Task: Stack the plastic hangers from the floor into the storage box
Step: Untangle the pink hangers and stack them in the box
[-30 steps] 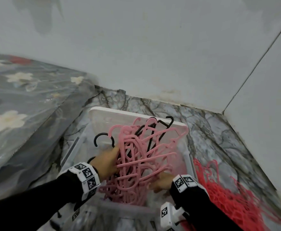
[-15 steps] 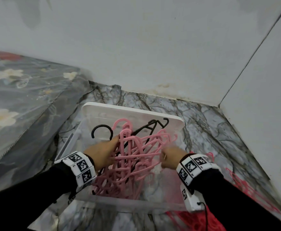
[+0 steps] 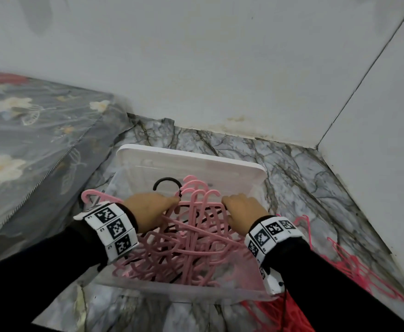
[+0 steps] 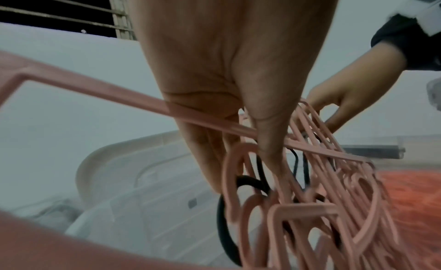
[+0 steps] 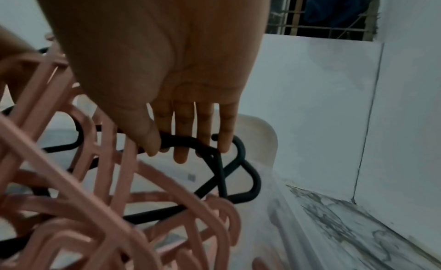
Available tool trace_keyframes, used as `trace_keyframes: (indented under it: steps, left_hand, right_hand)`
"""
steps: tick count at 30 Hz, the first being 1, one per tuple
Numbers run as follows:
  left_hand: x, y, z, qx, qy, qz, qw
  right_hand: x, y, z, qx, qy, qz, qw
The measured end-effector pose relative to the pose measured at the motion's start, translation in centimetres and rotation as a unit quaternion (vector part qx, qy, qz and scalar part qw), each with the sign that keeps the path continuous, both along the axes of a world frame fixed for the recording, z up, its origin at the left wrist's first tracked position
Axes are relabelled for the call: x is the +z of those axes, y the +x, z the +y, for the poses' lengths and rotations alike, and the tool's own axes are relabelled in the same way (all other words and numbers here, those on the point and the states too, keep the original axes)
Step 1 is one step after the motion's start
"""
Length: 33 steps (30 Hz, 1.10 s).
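Note:
A clear storage box (image 3: 177,292) stands on the floor and holds a tangle of pink hangers (image 3: 191,250) mixed with a few black hangers (image 3: 166,180). My left hand (image 3: 150,209) is in the box at the hook end, its fingers and thumb closed round pink hanger bars (image 4: 334,198). In the left wrist view the left hand (image 4: 241,161) reaches down among the hooks. My right hand (image 3: 241,209) is beside it; in the right wrist view the right hand (image 5: 181,146) pinches a black hanger (image 5: 238,179) between thumb and fingers. One pink hook pokes out over the box's left wall.
The white lid (image 3: 196,161) leans up at the box's far end. A pile of red hangers (image 3: 354,267) lies on the marble floor right of the box. A flowered mattress (image 3: 28,130) borders the left, and white walls (image 3: 220,68) close the corner behind and to the right.
Both hands have moved to the hook end of the bundle, which now lies lower in the box. The right hand left the near side and took hold of a black hanger.

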<state>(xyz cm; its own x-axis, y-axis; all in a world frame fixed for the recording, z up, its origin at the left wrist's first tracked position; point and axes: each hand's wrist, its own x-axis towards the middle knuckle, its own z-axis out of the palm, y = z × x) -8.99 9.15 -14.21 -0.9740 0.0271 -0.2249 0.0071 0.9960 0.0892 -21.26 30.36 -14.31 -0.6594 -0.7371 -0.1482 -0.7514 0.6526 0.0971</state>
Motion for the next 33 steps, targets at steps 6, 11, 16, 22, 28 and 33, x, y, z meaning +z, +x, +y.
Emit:
trace_keyframes:
  steps: [6,11,16,22,28,33]
  left_hand:
    - [1.6,0.2,-0.8,0.003,-0.073,-0.002,0.997]
    - [3.4,0.3,-1.5,0.019,-0.01,0.014,1.0]
    - [5.4,0.3,-1.8,-0.034,-0.05,0.041,0.997]
    - [5.7,0.5,-2.1,-0.031,-0.06,0.025,0.997]
    - [5.3,0.4,-2.1,-0.012,-0.063,0.027,0.998]
    - [6.0,0.0,-2.9,0.04,-0.059,0.07,0.995]
  right_hand:
    - [-2.9,-0.3,0.8,-0.064,0.071,-0.097,0.991]
    - [-3.1,-0.7,0.9,-0.081,0.078,-0.099,0.989]
    - [-1.0,-1.2,-0.2,-0.056,0.011,-0.122,0.991]
    - [1.3,-0.5,-1.2,-0.048,-0.073,-0.169,0.982]
    - [2.2,0.3,-1.6,-0.04,-0.092,-0.196,0.975]
    - [2.7,0.6,-1.8,-0.034,-0.11,-0.25,0.961]
